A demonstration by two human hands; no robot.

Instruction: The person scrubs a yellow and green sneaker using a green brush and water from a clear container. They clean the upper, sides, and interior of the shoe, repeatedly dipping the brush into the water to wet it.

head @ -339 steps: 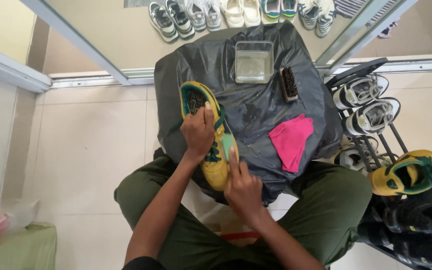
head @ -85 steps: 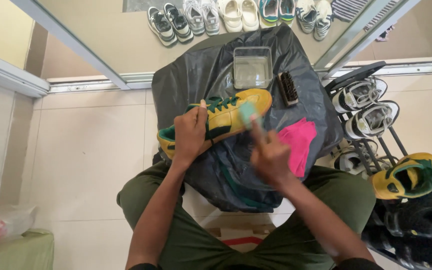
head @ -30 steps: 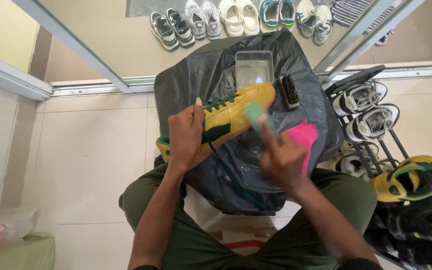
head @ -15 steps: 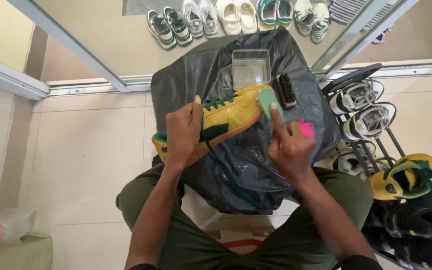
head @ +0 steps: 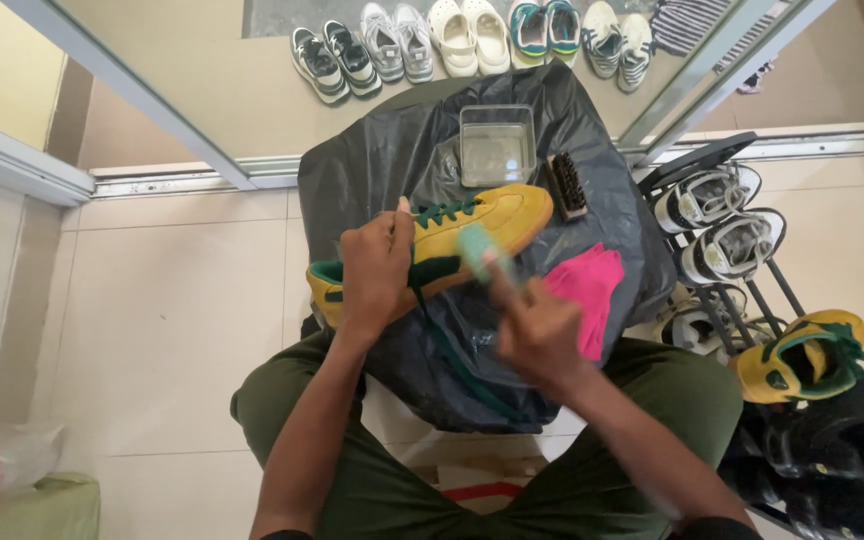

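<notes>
Left hand [head: 377,270] clamps yellow shoe [head: 472,235] midfoot; right hand [head: 537,325] pinches green sponge [head: 475,245] at 1 o'clock. Shoe looks light, flexible; I'd grip midfoot.

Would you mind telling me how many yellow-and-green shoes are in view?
2. One yellow-and-green shoe lies on the black plastic sheet, gripped by the left hand; the other shoe sits beside the rack. Others may be hidden.

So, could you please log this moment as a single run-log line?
left hand: grips yellow shoe | right hand: presses green sponge to shoe's side | under: black plastic sheet | nearby: pink cloth, brush, clear tray
</notes>
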